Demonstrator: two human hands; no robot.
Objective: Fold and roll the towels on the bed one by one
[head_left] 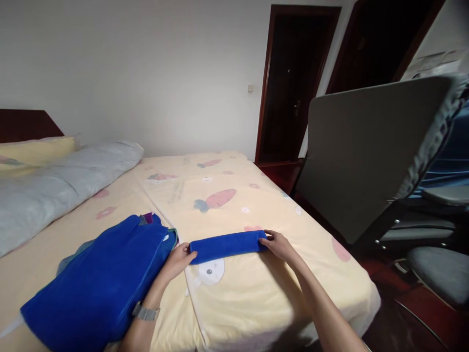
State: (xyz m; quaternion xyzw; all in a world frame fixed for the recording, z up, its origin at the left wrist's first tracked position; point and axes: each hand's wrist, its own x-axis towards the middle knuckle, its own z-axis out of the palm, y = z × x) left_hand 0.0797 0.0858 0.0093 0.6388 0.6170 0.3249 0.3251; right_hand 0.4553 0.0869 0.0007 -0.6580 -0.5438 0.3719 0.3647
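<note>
A blue cloth folded into a long narrow strip [227, 246] lies over the yellow bed sheet [271, 298]. My left hand [181, 259] pinches its left end, thumb on top. At the right end my right hand [275, 242] grips the strip between thumb and fingers. Beside my left forearm, a larger pile of blue cloth [98, 283] rests on the bed, with purple and green edges showing at its top. A watch with a metal band is on my left wrist.
A long grey bolster [66, 181] and a yellow pillow [40, 151] lie at the left. Right of the bed stand a large grey panel [370, 151] and a grey stool seat [439, 274]. A dark door [296, 88] is behind.
</note>
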